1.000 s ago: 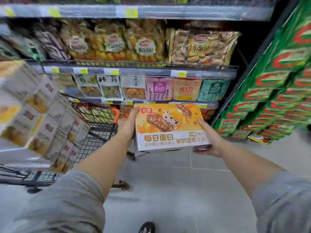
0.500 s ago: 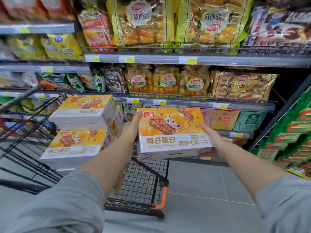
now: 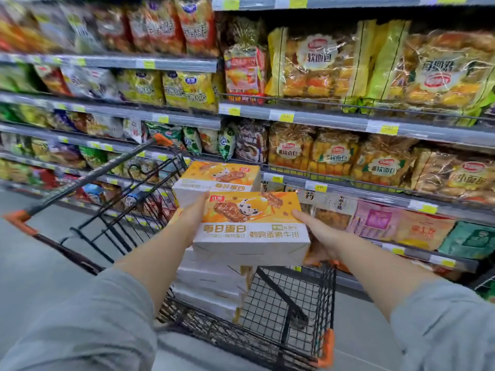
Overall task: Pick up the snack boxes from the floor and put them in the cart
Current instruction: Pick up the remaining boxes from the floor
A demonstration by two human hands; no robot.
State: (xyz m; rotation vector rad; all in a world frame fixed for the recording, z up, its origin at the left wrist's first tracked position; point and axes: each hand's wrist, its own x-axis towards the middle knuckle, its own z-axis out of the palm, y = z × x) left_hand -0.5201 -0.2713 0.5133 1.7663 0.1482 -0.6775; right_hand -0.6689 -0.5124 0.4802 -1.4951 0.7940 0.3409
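An orange and white snack box (image 3: 250,228) is held up between both hands over the black wire cart (image 3: 289,311). My left hand (image 3: 191,219) grips its left end and my right hand (image 3: 320,236) grips its right end, fingers curled under it. Inside the cart stands a stack of several like boxes; the top one (image 3: 218,178) sits just behind the held box, and more boxes (image 3: 211,285) lie below it.
Store shelves (image 3: 348,124) packed with bagged bread and snacks run behind the cart. The cart's orange-tipped handle bar (image 3: 88,180) reaches out to the left. Grey tiled floor (image 3: 40,253) lies left of the cart and beneath it.
The view has swung left and up from the floor towards the shelves. Both hands have carried the box over the cart, close to the stack inside it.
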